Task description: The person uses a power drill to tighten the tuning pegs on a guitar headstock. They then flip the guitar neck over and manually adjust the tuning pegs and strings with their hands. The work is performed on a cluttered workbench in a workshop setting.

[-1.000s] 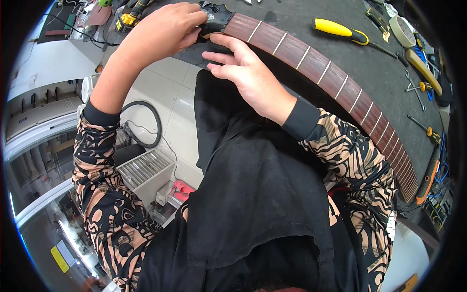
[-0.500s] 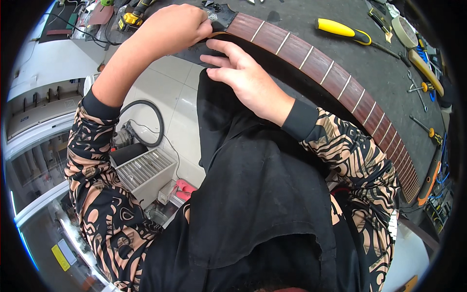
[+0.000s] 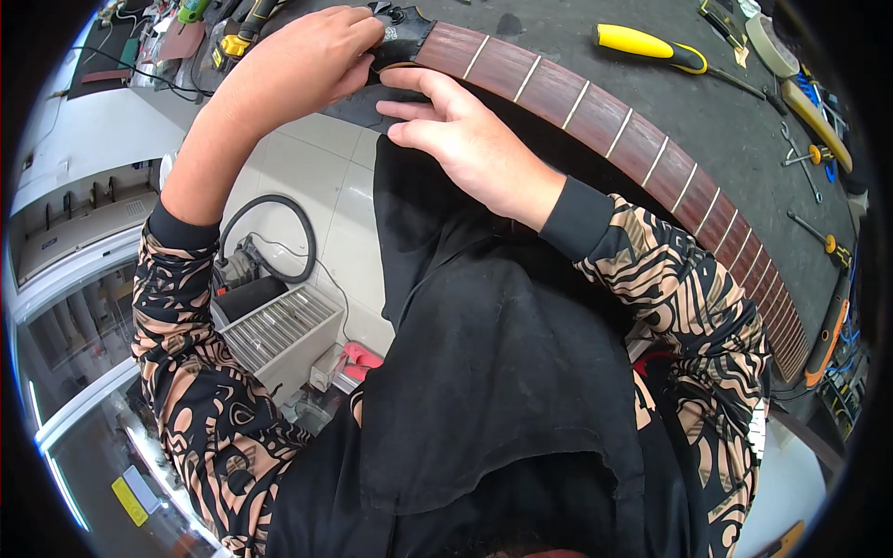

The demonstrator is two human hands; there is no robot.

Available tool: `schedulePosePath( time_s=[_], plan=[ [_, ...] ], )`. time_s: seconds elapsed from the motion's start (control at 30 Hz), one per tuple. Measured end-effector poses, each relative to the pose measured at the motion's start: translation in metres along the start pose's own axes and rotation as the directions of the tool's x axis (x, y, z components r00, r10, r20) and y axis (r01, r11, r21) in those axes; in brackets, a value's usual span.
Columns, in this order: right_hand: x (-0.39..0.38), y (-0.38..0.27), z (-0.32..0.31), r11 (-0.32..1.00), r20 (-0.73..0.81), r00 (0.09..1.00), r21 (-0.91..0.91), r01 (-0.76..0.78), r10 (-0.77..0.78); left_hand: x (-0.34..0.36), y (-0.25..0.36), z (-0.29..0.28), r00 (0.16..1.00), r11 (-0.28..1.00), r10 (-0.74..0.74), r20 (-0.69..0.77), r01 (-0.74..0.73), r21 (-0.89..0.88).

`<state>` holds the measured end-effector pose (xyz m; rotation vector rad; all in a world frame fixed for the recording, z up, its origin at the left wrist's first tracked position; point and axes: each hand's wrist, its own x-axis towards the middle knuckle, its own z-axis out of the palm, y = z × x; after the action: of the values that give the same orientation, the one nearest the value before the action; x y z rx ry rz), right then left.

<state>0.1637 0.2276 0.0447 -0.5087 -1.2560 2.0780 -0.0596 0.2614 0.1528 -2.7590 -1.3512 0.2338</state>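
Workbench (image 3: 558, 42) fills one o'clock. At eleven, your left hand (image 3: 302, 70) curls by the headstock (image 3: 406, 39), grip hidden; your right hand (image 3: 488, 153) spreads loosely, empty.

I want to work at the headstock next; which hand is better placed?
Left, I'd judge: the left hand is curled at the edge of the headstock. The right hand sits lower in the picture, open, beside the neck; any contact is hard to tell.

from afar i count one left hand (image 3: 307, 70), one right hand (image 3: 484, 153), one fretted neck (image 3: 637, 144), one tape roll (image 3: 774, 45), one black hose (image 3: 312, 237).
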Motion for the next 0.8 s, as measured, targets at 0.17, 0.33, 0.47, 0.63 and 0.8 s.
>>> schedulePosePath(
  time_s=[0.17, 0.33, 0.47, 0.63, 0.8],
  plan=[
    [0.002, -0.001, -0.004, 1.000, 0.022, 1.000, -0.001, 0.005, -0.005, 0.003, -0.003, 0.003, 0.995, 0.995, 0.082, -0.060, -0.078, 0.062],
    [0.002, -0.003, -0.008, 1.000, 0.073, 0.997, 0.016, -0.003, 0.002, 0.004, 0.005, 0.001, 0.999, 1.000, -0.003, -0.054, 0.003, 0.004],
    [0.002, 0.000, -0.005, 0.999, 0.083, 0.996, 0.022, 0.027, -0.028, 0.010, 0.006, 0.004, 0.984, 0.986, -0.166, 0.070, 0.164, 0.043],
    [0.004, 0.004, -0.006, 0.999, 0.067, 0.997, -0.010, 0.032, -0.031, 0.005, 0.004, 0.004, 0.989, 0.987, -0.149, -0.025, 0.150, 0.064],
    [0.004, 0.005, -0.005, 0.998, 0.057, 0.997, 0.030, 0.049, -0.051, 0.005, 0.011, -0.013, 1.000, 0.989, -0.007, -0.019, 0.004, -0.146]
  ],
)
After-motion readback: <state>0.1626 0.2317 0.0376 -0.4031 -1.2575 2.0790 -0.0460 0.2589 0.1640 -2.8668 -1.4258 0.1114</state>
